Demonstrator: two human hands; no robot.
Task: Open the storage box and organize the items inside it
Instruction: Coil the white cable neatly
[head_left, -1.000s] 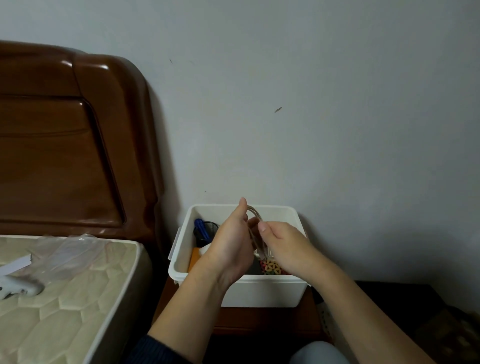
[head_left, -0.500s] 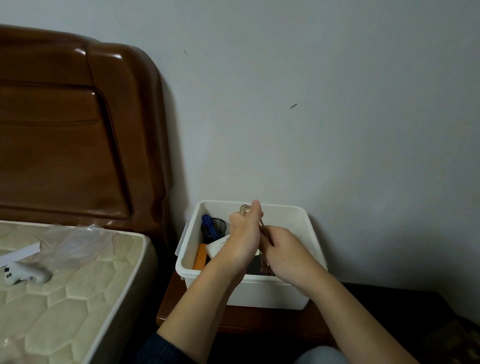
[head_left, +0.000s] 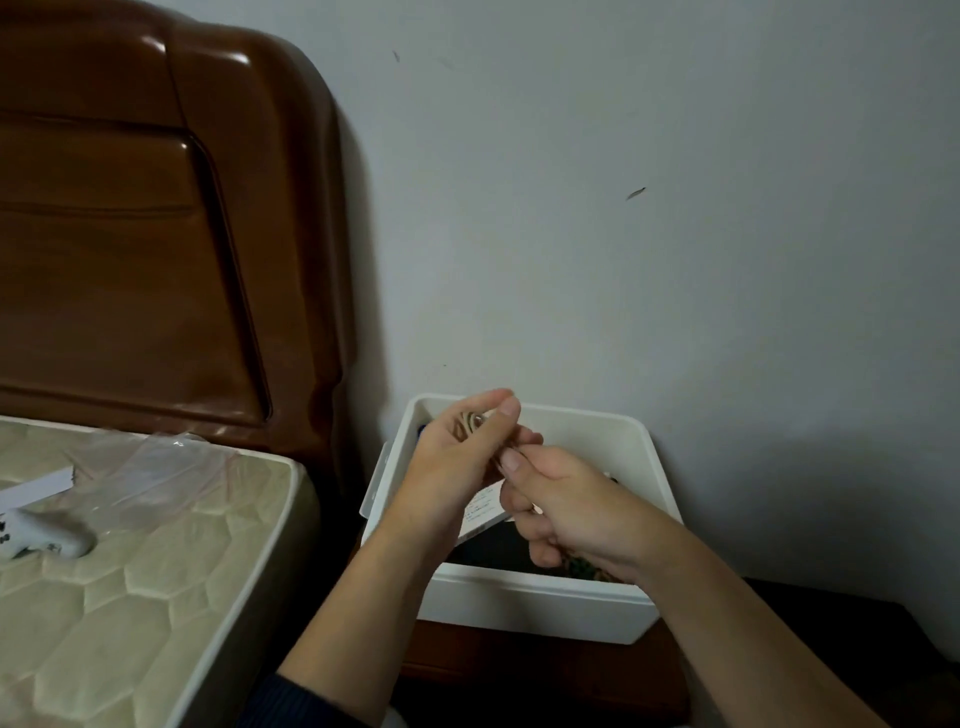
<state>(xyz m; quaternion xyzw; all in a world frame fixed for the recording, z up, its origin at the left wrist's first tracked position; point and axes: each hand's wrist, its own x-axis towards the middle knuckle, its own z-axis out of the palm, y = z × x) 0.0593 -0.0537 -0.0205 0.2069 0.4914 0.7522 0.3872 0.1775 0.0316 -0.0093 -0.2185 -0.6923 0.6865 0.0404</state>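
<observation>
box (head_left: 524, 605) top open | both hands over it | wall (head_left: 623, 260) behind | mattress (head_left: 130, 571) left

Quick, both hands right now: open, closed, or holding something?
Left hand: grips a thin beige coiled cord above the white plastic storage box.
Right hand: fingers curled, pinching the same cord.

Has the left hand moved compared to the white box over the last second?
Barely. The left hand stays over the storage box's left half, gripping the coiled cable; its fingertips sit near the back rim as before. The apparent shift is mostly camera motion.
</observation>
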